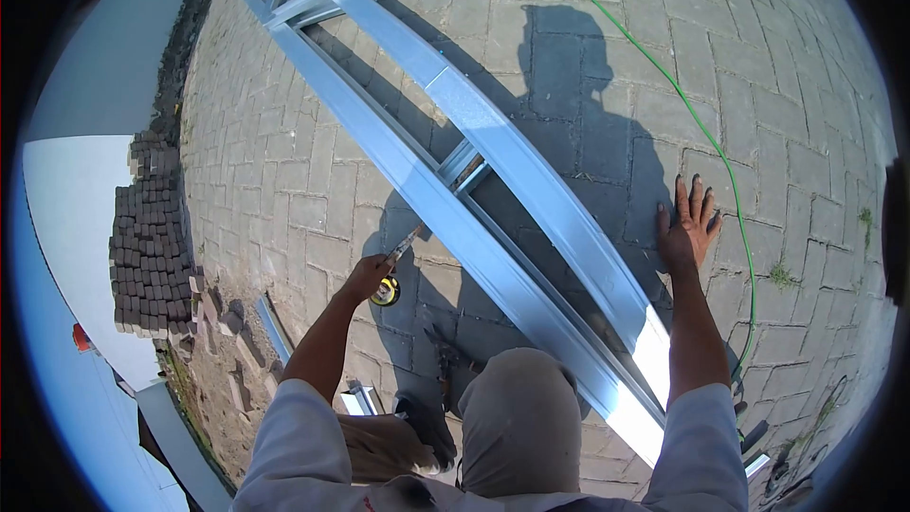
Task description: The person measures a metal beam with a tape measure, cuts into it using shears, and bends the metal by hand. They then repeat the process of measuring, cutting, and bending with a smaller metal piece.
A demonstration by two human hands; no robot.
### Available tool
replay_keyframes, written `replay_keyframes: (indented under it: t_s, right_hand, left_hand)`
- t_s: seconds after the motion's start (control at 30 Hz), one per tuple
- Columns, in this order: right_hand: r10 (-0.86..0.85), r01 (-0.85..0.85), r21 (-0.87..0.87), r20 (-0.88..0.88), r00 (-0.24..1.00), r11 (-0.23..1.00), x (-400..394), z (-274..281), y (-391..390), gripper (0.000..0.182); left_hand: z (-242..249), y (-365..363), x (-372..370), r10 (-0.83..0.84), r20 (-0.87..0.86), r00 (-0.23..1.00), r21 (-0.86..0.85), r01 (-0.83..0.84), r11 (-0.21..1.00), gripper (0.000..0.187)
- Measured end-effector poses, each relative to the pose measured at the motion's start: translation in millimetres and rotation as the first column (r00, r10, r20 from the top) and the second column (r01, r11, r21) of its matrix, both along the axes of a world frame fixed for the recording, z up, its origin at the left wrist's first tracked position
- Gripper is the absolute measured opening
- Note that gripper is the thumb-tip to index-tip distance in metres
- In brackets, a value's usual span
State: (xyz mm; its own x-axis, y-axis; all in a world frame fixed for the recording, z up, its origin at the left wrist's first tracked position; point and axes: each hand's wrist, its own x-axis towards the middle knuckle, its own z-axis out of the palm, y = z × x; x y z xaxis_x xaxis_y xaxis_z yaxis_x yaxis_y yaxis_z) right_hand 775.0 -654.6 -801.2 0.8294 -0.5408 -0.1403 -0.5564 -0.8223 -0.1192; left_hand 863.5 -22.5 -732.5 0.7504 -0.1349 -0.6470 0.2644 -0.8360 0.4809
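Observation:
My left hand (368,277) is closed around a yellow-and-black tape measure (386,291). A narrow light strip (408,242) runs from its fingers up to the near edge of the metal frame (379,147). The frame is made of long silvery profiles joined by short crosspieces (463,168), and it lies diagonally on the paving. Right of the frame, my right hand (690,228) is held out over the pavers with its fingers spread, nothing in it. Its thumb side faces the frame, apart from it.
A green cord (706,123) curves along the right over the block paving (796,66). Stacked pavers (147,246) stand at the left, with loose blocks (245,351) nearby. Dark tools (444,356) and a short metal offcut (360,400) lie near my legs.

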Motion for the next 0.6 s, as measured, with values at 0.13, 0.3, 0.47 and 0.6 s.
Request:
replay_keyframes:
  t_s: [0.13, 0.3, 0.47, 0.6]
  right_hand:
    - [0.010, -0.009, -0.017, 0.023, 1.000, 1.000, -0.6, -5.0, 0.2, 0.064]
    - [0.018, -0.018, -0.018, 0.017, 1.000, 1.000, -0.8, -3.3, -0.1, 0.064]
    - [-0.006, 0.006, 0.019, -0.026, 1.000, 1.000, 1.0, 6.2, -0.6, 0.064]
    - [-0.010, 0.012, 0.061, -0.034, 0.999, 0.998, 0.4, 7.9, -5.1, 0.066]
  left_hand:
    - [-13.5, -24.1, 10.5, -0.033, 0.017, 0.999, -0.074, 0.035, 0.997, 0.039]
    - [-18.6, -62.9, 25.7, 0.067, 0.059, 0.996, -0.131, -0.059, 0.990, 0.039]
    - [-23.4, -84.9, 42.6, 0.179, -0.005, 0.984, -0.273, -0.174, 0.946, 0.029]
    - [-15.8, -91.5, 44.5, 0.146, -0.046, 0.988, -0.313, -0.153, 0.937, 0.023]
